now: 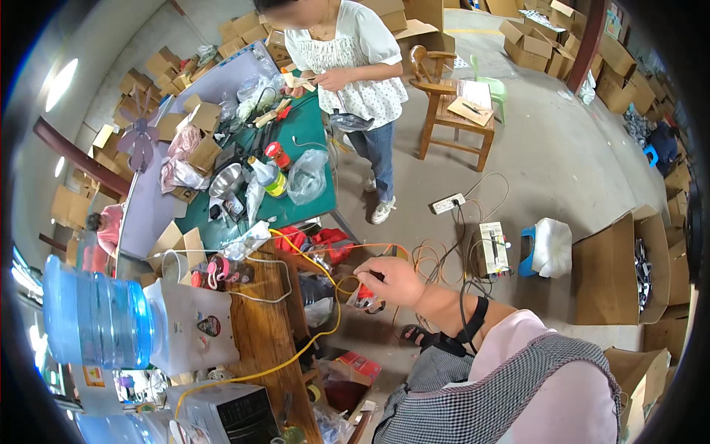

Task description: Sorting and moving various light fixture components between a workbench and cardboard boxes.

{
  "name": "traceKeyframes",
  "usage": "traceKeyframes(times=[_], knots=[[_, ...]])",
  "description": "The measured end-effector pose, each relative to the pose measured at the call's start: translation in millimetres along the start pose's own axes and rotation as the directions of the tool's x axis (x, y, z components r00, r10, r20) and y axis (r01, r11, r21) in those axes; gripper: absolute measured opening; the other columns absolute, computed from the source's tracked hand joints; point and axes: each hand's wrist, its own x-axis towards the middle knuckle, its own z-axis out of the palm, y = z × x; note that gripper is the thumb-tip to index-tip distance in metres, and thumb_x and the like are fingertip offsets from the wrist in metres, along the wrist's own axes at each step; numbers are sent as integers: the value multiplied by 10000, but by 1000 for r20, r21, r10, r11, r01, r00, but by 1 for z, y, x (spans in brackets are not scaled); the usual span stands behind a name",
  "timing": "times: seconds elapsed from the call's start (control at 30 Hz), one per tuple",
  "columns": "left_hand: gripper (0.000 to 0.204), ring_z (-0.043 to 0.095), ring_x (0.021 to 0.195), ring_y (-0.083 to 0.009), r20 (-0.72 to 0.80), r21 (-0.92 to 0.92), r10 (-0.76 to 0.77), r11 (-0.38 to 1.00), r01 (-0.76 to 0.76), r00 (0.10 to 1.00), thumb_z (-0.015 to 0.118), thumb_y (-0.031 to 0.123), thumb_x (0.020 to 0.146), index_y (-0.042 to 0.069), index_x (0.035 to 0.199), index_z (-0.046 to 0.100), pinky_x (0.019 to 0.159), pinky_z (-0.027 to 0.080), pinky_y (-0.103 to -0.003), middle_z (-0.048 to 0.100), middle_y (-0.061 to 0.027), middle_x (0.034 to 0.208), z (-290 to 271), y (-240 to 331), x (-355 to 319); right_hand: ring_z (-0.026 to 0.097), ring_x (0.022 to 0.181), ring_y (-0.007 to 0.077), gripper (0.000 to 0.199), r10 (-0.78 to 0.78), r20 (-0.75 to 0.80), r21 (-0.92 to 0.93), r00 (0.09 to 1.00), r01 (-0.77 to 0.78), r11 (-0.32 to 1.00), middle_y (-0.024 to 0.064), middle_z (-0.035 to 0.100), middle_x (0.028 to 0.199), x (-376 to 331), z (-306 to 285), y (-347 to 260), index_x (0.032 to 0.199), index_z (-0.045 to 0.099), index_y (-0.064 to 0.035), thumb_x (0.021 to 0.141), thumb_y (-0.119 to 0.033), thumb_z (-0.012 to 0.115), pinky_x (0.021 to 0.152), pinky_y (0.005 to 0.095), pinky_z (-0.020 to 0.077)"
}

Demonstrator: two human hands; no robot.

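My right hand reaches out from the lower right, its fingers curled. A small black object shows at the fingers; its kind is unclear. Just below the hand is a clear plastic item with red on it; I cannot tell whether the hand touches it. A yellow cable loops beside the fingers and runs down along a wooden bench. Around my right forearm is a black strap, with a dark cable along it. My left hand does not show.
A water dispenser with a blue bottle stands at left. Beyond, a person handles something pale at a cluttered green table. Cables and a power strip lie on the floor. A wooden chair and a large carton are rightward.
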Motion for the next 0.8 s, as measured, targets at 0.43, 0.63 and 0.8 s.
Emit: traceKeyframes(times=[0.43, 0.63, 0.8], knots=[[346, 601, 889, -175, 31, -69, -102, 992, 104, 994, 662, 195, 865, 64, 1182, 618, 788, 477, -296, 652, -137, 994, 48, -165, -151, 638, 782, 311, 163, -264, 189, -94, 946, 285, 954, 107, 668, 874, -189, 92, -112, 917, 673, -84, 852, -209, 592, 679, 380, 509], [354, 607, 914, -182, 18, -113, -171, 979, 172, 985, 661, 212, 864, 57, 1179, 619, 815, 477, -303, 656, -153, 1015, 72, -212, -194, 646, 734, 251, 137, -406, 365, -79, 838, 462, 883, 47, 677, 825, -240, 124, -151, 908, 694, -117, 843, -216, 624, 631, 350, 508], [362, 611, 934, -188, -65, -336, -527, 811, 479, 847, 659, 226, 862, 51, 1177, 620, 837, 477, -308, 660, -165, 1033, 137, -234, -300, 653, 793, 299, 159, -431, 450, -11, 782, 487, 873, 127, 671, 863, -237, 144, -172, 897, 692, -89, 820, -214, 634, 681, 397, 518]])
